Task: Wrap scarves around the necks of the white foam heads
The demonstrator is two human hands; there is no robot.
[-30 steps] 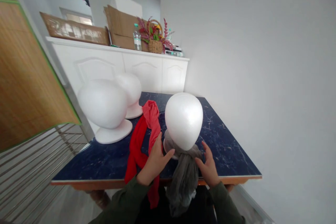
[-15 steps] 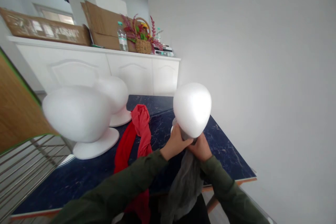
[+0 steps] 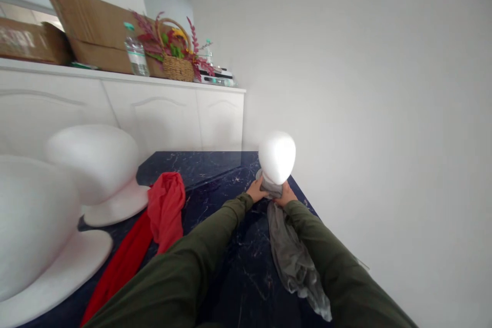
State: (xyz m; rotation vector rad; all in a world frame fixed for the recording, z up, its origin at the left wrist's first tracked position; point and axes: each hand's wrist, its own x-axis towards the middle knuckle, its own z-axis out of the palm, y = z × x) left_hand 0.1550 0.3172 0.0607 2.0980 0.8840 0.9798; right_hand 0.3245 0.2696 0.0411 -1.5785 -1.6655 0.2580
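Observation:
A white foam head form (image 3: 277,158) stands near the far right corner of the dark blue marbled table (image 3: 246,266). Grey cloth (image 3: 294,253) wraps round its neck, and a long tail of it lies toward me on the tabletop. At the left of the neck, my left hand (image 3: 257,189) grips the wrapped cloth. My right hand (image 3: 285,194) closes on the same cloth from the right side. Some fingertips of both hands are hidden behind the neck.
Two larger-looking white head forms (image 3: 94,161) (image 3: 34,220) stand on the left. Beside them lies a red scarf (image 3: 167,205). Behind is a white cabinet (image 3: 165,118) bearing cardboard boxes (image 3: 92,20), a bottle (image 3: 136,54) and a flower basket (image 3: 178,68). A wall rises at the right.
The head form, with both hands at its neck, is now farther from me. The grey cloth's tail has come up onto the table. My view has shifted right and nearer the table.

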